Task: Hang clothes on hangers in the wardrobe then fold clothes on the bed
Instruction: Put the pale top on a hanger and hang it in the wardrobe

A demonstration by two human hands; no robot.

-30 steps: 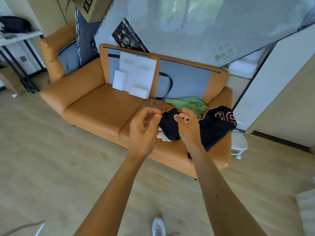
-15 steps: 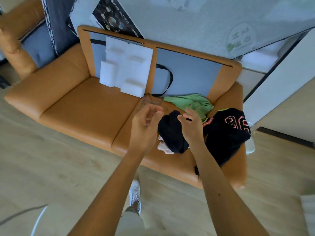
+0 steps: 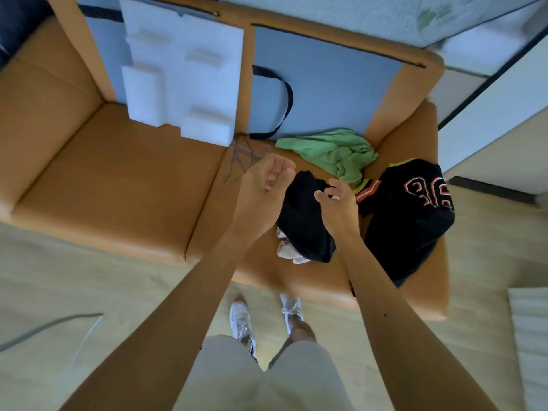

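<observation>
Several garments lie on the right seat of an orange sofa point(image 3: 124, 185). A crumpled green cloth point(image 3: 335, 152) sits at the back. A black jersey with red numbers point(image 3: 412, 215) drapes over the right end. A bunched black garment point(image 3: 302, 221) lies in the middle, over a small white cloth point(image 3: 286, 250). Thin wire hangers point(image 3: 241, 158) rest on the seat left of the clothes. My left hand point(image 3: 267, 188) hovers above the seat with fingers loosely curled, holding nothing. My right hand point(image 3: 338, 203) hovers over the black garment, fingers relaxed and empty.
White foam packing blocks point(image 3: 184, 72) and a grey panel with a black strap point(image 3: 323, 87) lean on the sofa back. A white cabinet point(image 3: 498, 114) stands to the right. White foam point(image 3: 530, 336) lies on the wooden floor at right. My feet stand close to the sofa front.
I have stepped up to the sofa and the view has tilted down. Both hands stay raised and empty over the clothes pile.
</observation>
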